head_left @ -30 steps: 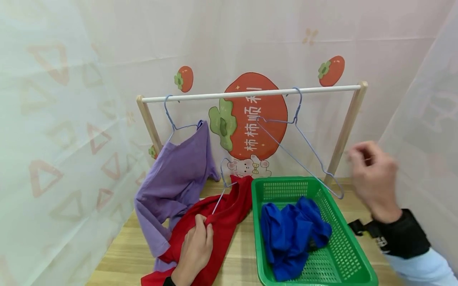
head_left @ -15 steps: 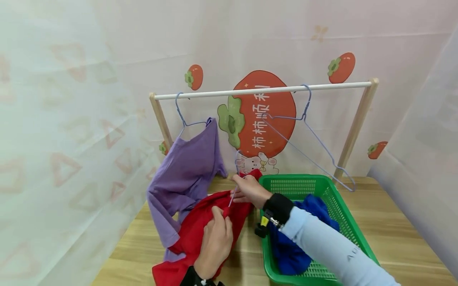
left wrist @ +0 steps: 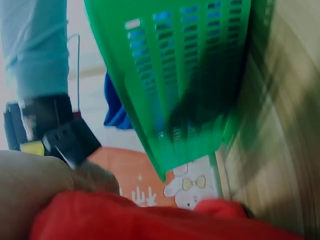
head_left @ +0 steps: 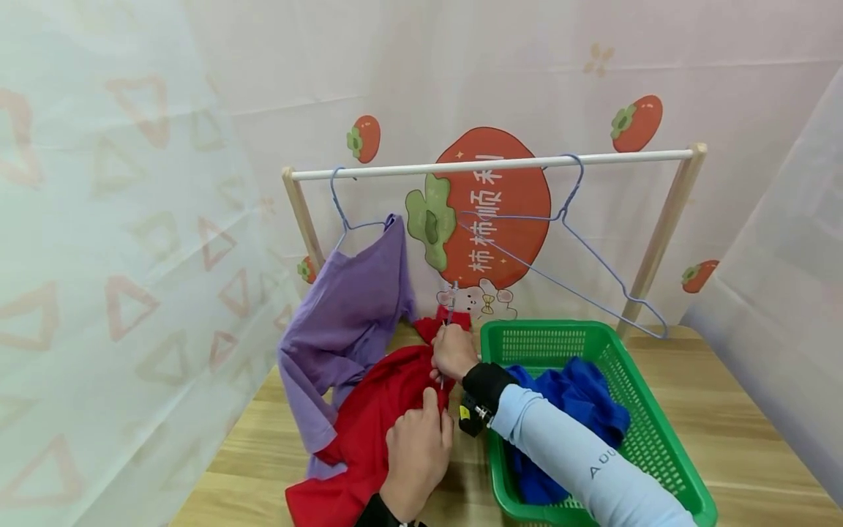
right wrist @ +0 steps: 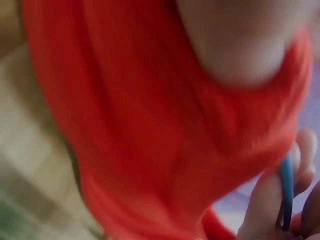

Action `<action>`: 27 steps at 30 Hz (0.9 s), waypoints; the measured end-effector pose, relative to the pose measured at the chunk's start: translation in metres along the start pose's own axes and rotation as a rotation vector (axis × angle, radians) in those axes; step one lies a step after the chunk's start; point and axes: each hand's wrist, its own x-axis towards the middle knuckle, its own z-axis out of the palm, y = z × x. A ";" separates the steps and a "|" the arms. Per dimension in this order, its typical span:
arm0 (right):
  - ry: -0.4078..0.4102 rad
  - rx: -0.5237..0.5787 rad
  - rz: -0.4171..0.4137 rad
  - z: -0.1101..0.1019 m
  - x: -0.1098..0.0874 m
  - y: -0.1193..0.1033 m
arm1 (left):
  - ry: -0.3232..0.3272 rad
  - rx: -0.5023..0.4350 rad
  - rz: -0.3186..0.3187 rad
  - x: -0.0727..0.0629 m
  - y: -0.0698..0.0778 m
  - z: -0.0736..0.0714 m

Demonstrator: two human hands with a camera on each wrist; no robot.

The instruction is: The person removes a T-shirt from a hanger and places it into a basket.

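My left hand [head_left: 416, 454] pinches the edge of a red garment [head_left: 369, 417] that lies in folds on the table. Just beyond it, my right hand [head_left: 454, 353] grips a thin wire hanger [head_left: 451, 313], its hook pointing up and away from me. In the right wrist view the blue hanger wire [right wrist: 286, 190] runs between the fingers, beside the red cloth [right wrist: 150, 130]. Part of the hanger is hidden by the hand and the garment. A fold of red cloth [left wrist: 150, 222] fills the bottom of the left wrist view.
A purple garment [head_left: 362, 300] hangs from a hanger at the left of a rack with a white rail [head_left: 421, 170]. An unused blue hanger [head_left: 593, 252] hangs at the right. Under my right forearm stands a green basket [head_left: 678, 454] with a blue garment [head_left: 586, 402] inside.
My right hand has come from the right, across the basket, and taken hold of the hanger at the red garment. My left hand has kept its hold on the red cloth. The head view has shifted slightly.
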 end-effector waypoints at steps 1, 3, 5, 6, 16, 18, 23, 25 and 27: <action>0.003 -0.030 -0.020 -0.002 0.002 -0.001 | 0.001 0.009 0.012 -0.002 0.002 0.000; 0.006 -0.081 -0.041 -0.008 0.006 -0.004 | 0.000 0.017 0.045 -0.006 0.007 -0.002; 0.005 -0.119 -0.027 -0.014 0.011 -0.007 | 0.013 0.033 0.084 -0.010 0.011 -0.003; 0.005 -0.132 -0.018 -0.017 0.014 -0.008 | 0.019 0.038 0.106 -0.012 0.014 -0.003; -0.019 -0.145 0.010 -0.046 0.028 -0.014 | -0.144 0.078 0.401 -0.029 0.010 -0.016; -0.034 -0.132 0.030 -0.053 0.028 -0.015 | -0.229 0.048 0.451 -0.029 0.002 -0.017; -0.140 -0.188 0.009 -0.065 0.017 -0.021 | -0.112 -0.045 0.449 -0.019 -0.026 -0.013; -0.173 -0.213 -0.040 -0.068 0.010 -0.025 | -0.055 -0.115 0.406 -0.011 -0.036 -0.012; -0.193 -0.217 -0.080 -0.071 0.003 -0.029 | -0.050 -0.206 0.337 0.001 -0.044 -0.011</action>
